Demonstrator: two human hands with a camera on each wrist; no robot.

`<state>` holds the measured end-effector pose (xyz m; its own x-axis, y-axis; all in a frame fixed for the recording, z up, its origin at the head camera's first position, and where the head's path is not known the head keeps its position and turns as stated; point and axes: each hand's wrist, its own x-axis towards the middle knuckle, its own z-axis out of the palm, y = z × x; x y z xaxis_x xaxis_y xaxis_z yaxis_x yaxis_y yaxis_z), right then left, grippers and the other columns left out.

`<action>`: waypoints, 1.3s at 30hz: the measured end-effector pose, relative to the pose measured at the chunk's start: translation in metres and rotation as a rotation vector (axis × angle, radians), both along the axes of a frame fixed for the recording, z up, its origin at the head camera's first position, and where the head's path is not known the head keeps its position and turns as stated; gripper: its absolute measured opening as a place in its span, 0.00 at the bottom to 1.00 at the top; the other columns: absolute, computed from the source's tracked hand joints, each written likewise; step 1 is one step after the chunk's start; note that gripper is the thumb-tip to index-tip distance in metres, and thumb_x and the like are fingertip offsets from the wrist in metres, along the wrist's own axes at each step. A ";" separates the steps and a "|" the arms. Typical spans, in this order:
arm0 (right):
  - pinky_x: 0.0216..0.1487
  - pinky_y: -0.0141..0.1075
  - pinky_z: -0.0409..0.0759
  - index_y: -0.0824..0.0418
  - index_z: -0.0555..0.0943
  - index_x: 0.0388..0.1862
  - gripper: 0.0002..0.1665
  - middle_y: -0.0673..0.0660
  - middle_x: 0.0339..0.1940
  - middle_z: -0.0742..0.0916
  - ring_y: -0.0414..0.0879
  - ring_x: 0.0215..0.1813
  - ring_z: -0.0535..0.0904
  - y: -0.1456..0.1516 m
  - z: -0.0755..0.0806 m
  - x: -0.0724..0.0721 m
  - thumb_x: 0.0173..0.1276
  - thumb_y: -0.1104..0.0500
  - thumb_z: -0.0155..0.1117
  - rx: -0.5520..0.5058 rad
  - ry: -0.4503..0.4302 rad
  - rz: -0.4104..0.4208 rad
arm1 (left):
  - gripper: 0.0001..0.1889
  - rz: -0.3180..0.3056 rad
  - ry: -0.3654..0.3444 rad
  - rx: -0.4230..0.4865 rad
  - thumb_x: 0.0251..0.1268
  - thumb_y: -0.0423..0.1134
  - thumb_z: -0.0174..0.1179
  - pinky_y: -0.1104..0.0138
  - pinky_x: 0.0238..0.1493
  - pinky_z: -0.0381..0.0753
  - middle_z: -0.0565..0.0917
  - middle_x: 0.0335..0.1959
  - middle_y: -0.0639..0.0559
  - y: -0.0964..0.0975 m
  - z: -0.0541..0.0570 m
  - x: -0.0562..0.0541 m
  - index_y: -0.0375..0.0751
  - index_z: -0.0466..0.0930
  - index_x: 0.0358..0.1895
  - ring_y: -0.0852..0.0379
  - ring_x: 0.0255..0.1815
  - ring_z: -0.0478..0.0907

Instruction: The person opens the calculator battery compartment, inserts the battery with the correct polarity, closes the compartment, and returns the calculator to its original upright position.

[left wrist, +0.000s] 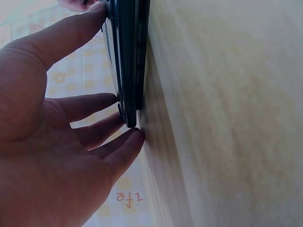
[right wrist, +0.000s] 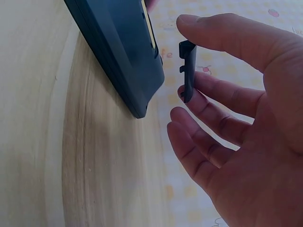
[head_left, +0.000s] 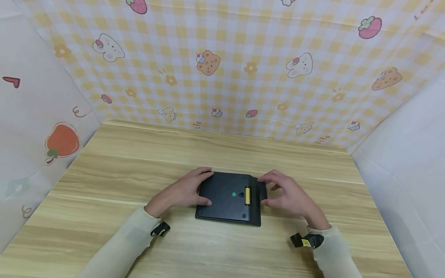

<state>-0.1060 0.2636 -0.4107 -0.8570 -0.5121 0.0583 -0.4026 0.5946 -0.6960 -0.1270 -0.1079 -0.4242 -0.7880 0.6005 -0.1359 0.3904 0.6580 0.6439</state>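
A black calculator [head_left: 222, 199] lies back side up on the table, a yellow battery [head_left: 247, 196] showing in its uncovered compartment near the right side. My left hand [head_left: 185, 190] holds the calculator by its left part, thumb on the upturned back and fingers at the far left corner. Just off the right edge, my right hand [head_left: 290, 194] pinches a small black battery cover [right wrist: 190, 71] between thumb and fingers. In the right wrist view the cover stands on edge, its small tabs turned toward the calculator, with a gap between them. The other right fingers are loosely bent below it.
The wood-grain table [head_left: 139, 154] runs back to a yellow checked cloth [head_left: 236, 88] with cartoon prints. White cloth sides [head_left: 31, 96] close it in at left and right. A small black wrist device [head_left: 307, 241] sits on each sleeve.
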 end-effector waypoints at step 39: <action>0.54 0.46 0.89 0.62 0.84 0.66 0.33 0.51 0.60 0.87 0.52 0.60 0.85 -0.030 -0.007 0.008 0.63 0.60 0.87 -0.027 0.057 0.030 | 0.49 0.001 -0.010 0.011 0.67 0.48 0.80 0.43 0.81 0.65 0.60 0.88 0.38 0.000 -0.001 0.000 0.31 0.65 0.84 0.35 0.87 0.58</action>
<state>-0.0983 0.2332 -0.4173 -0.8361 -0.5352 0.1207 -0.4593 0.5626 -0.6874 -0.1270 -0.1084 -0.4256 -0.7875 0.6008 -0.1372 0.3832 0.6517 0.6545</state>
